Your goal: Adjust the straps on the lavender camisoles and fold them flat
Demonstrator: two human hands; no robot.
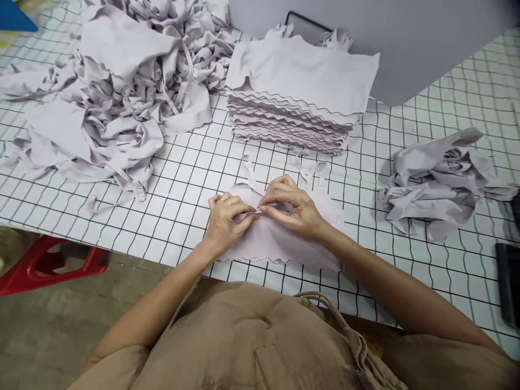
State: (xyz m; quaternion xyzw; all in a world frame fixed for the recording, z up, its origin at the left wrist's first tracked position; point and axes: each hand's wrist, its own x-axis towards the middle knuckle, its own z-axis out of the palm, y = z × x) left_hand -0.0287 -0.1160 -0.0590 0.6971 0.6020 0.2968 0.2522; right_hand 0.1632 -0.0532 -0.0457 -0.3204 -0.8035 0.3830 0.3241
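A pale lilac strapped garment (pixel 280 241) with a wavy lower edge lies flat on the table in front of me, its thin straps (pixel 312 170) pointing away. My left hand (pixel 229 219) pinches the upper edge of its fabric between thumb and forefinger. Right beside it, my right hand (pixel 290 208) pinches the same edge, the two sets of fingertips almost touching. Whatever small detail sits between the fingertips is too small to make out. Beyond my hands stands a neat stack of similar garments (pixel 300 76), wavy edges toward me.
A large loose heap of the same garments (pixel 117 92) covers the left of the grid-patterned table (pixel 190 162). To the right lies a crumpled bundle of fabric (pixel 439 184). A grey panel (pixel 390 49) rises behind the stack. A dark object (pixel 507 281) sits at the right edge; a red stool (pixel 52 265) stands lower left.
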